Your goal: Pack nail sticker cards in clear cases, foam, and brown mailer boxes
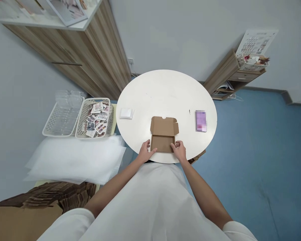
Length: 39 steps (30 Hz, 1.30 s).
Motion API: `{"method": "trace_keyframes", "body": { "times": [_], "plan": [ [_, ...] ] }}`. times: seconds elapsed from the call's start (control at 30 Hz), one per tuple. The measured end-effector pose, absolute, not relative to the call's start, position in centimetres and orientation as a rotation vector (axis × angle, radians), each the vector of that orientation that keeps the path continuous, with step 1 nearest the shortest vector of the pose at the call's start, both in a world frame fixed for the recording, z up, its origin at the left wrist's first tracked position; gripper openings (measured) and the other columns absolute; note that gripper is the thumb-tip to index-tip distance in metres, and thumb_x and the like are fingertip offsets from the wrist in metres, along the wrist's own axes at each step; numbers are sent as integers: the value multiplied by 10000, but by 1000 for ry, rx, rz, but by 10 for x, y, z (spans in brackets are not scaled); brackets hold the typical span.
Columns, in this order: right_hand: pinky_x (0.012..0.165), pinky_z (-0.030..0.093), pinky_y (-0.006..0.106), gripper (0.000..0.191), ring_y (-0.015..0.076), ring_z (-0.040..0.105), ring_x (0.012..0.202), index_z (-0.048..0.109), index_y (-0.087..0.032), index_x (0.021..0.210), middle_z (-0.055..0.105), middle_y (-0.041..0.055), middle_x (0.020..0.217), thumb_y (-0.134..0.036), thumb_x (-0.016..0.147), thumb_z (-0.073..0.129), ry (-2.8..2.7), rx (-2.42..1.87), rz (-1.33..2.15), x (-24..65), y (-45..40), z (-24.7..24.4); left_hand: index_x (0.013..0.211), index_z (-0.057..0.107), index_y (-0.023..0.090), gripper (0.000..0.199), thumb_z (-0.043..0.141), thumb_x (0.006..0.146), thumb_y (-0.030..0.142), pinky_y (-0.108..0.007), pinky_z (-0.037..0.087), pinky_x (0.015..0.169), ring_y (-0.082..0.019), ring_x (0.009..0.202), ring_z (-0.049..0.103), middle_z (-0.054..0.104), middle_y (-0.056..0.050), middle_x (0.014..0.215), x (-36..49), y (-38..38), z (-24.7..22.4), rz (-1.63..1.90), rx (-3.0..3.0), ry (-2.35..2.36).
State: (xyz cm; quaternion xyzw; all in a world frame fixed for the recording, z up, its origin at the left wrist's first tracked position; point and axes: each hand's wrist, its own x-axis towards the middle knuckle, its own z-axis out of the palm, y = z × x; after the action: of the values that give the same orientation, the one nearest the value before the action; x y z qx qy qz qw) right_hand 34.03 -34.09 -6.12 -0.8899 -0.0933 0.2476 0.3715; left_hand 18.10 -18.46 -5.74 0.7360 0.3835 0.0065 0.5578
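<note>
A brown cardboard mailer box [163, 144] lies open near the front edge of the round white table [165, 87], its flapped lid [163, 126] folded back away from me. Nothing shows inside its tray. My left hand [145, 153] holds the left side, fingers outside the wall and thumb at the front corner. At the right front corner, my right hand [180, 150] grips the wall between thumb and curled fingers. Left of the box sits a small stack of white packets [126, 113]. A purple item [201, 121], blurred by pixels, lies to the right.
White baskets stand at left, one with clear plastic cases [65, 115], one with carded nail-like pieces [97, 118]. Below them are translucent sheets [77, 157] and folded cardboard [62, 197]. A wooden cabinet [100, 53] and a low shelf [223, 72] flank the table.
</note>
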Motion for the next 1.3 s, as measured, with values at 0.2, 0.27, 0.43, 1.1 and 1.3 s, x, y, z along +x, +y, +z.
{"method": "trace_keyframes", "body": {
  "times": [0.2,0.27,0.43,1.1,1.3],
  "plan": [
    [656,438,329,477,142,537,604,480,-213,1059,588,27,908,-528,701,478,-337,-2175,821,339,-358,-54,1233,399,168,527,457,798,459,-340,442,852,-209,1076,483,458,-124,1233,185,-189,-60,51,1597,936],
    [608,454,326,501,125,533,556,452,-214,1100,573,36,973,-533,714,464,-327,-2104,895,341,-360,-55,1242,396,183,514,441,809,457,-343,442,857,-209,1090,475,456,-111,1249,193,-189,-58,53,1589,918],
    [580,483,321,534,128,545,580,430,-188,1145,537,77,1048,-513,723,471,-282,-1997,868,367,-357,-61,1266,377,184,550,440,805,475,-358,421,895,-219,1133,442,424,-113,1284,231,-188,-52,86,1568,903],
    [719,499,355,609,171,544,809,355,-200,1269,421,120,1187,-457,738,506,-334,-1901,809,422,-355,-75,1302,328,197,565,440,812,457,-371,362,972,-230,1217,363,391,-73,1340,290,-192,-44,141,1540,769],
    [702,477,332,633,136,523,739,280,-201,1293,401,120,1193,-435,747,499,-279,-1965,682,410,-358,-73,1344,233,201,640,453,806,469,-388,333,992,-240,1264,299,278,-104,1401,273,-186,-58,64,1487,843]
  ]
}}
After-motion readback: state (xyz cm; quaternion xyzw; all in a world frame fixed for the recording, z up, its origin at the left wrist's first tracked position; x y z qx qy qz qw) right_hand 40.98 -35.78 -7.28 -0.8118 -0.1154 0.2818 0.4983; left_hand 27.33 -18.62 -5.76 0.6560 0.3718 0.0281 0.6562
